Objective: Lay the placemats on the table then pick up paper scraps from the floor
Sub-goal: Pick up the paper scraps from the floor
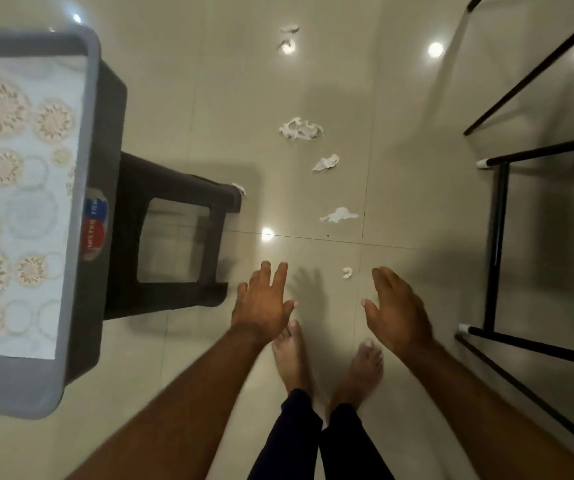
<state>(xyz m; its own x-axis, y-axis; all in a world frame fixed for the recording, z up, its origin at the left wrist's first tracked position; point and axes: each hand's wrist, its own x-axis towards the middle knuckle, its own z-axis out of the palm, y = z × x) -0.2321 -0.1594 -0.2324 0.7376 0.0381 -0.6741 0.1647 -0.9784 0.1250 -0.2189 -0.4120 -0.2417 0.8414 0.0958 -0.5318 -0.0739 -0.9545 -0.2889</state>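
While we stand barefoot on the pale tiled floor [192, 116], the grey table [81, 237] fills our left side, and a floral placemat [19, 202] lies flat on its top, inside the raised rim. Below the rim its dark legs [174, 181] slant out to the floor, joined by a crossbar. A black metal frame [497, 244] stands to our right, well apart from the table. Our bare arms reach forward and down above our feet [290, 355]. Our left hand [261, 303] hangs palm down, fingers straight and spread wide, holding nothing. Our right hand [400, 306] holds nothing either; its fingers are straight and closer together, thumb out to the side. White paper scraps [338, 215] lie on the floor in a loose line ahead of us, between table and frame. The biggest is a crumpled wad [300, 129], with a folded piece [326, 162] just nearer. Two more bits [289, 38] lie farthest off, and one shred [239, 188] sits at the far table leg's foot. The smallest, a curl [347, 272], lies between our two hands' fingertips in this view.
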